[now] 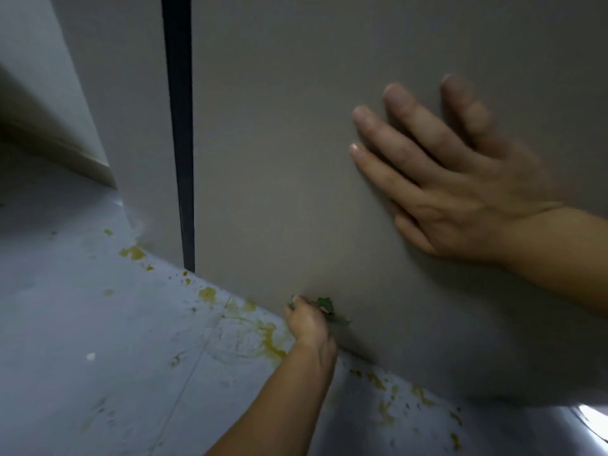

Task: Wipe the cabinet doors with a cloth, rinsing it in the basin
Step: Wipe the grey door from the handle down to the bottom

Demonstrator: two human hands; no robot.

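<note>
A grey cabinet door (296,143) fills most of the view. My left hand (309,324) grips a small green cloth (327,307) and holds it against the bottom edge of that door, close to the floor. My right hand (444,179) lies flat on the door higher up and to the right, fingers straight and spread. Most of the cloth is hidden under my left hand. No basin is in view.
A dark vertical gap (180,133) separates this door from a second grey panel (125,110) on the left. The grey floor (98,324) below carries yellow-green stains (273,340) and splatter along the cabinet's foot. A small white scrap (90,356) lies on the floor.
</note>
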